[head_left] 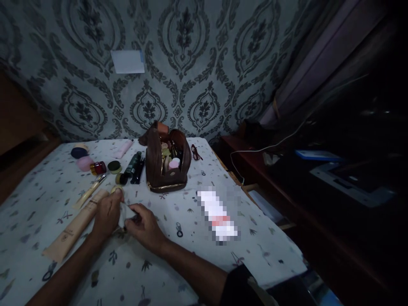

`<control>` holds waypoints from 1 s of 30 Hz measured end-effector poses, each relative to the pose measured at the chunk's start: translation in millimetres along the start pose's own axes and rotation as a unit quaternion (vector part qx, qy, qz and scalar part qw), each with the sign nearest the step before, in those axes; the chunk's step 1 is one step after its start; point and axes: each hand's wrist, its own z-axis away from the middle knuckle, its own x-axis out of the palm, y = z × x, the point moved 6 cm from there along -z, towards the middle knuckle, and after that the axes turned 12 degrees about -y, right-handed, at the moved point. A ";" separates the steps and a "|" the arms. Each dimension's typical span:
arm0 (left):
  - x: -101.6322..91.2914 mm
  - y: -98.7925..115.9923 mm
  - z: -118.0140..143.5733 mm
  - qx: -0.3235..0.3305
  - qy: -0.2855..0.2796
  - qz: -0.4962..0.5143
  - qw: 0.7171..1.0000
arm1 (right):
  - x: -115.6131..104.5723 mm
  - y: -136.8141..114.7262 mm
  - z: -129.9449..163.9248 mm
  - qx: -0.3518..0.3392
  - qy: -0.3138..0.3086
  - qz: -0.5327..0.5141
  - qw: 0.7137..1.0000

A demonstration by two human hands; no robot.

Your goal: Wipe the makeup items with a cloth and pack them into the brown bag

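My left hand (108,211) is closed at the left-centre of the bed or table surface, by a long beige tube (75,227). Between it and my right hand (145,226) is a small whitish piece, like a cloth or tissue (125,213), pinched by the fingers of both. A round yellowish item (116,188) shows just beyond my left fingertips; whether I hold it, I cannot tell. Slim brushes (91,191) lie left of my left hand. Farther off stands an unzipped brown toiletry bag (167,180) with cosmetics inside.
Behind my hands are a dark green bottle (132,165), a black tube (138,171), a red jar (98,168), a green-lidded jar (114,166) and a pink tube (123,148). Glasses (196,153) lie right of the bag. A bright blurred-out phone-like rectangle (216,214) lies at right.
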 end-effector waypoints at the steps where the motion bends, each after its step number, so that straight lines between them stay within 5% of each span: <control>1: -0.9 -1.4 -0.5 -0.019 0.004 0.017 1.000 | 0.7 -3.3 0.7 -0.004 -0.005 0.007 1.000; 9: -0.4 -5.8 -2.0 -0.075 -0.002 0.138 0.988 | 7.3 -13.4 6.0 0.003 -0.027 0.053 0.998; 18: -3.6 -5.4 -2.5 -0.051 0.040 0.169 0.983 | 12.0 -2.8 2.7 0.021 -0.060 -0.200 0.978; 23: 14.4 -13.9 -3.0 -0.096 -0.018 0.235 0.967 | 12.5 3.8 -4.6 0.027 -0.054 -0.326 0.944; 30: 34.6 -15.3 -0.1 -0.094 -0.092 0.293 0.947 | -1.8 8.1 -8.7 0.009 0.025 -0.315 0.949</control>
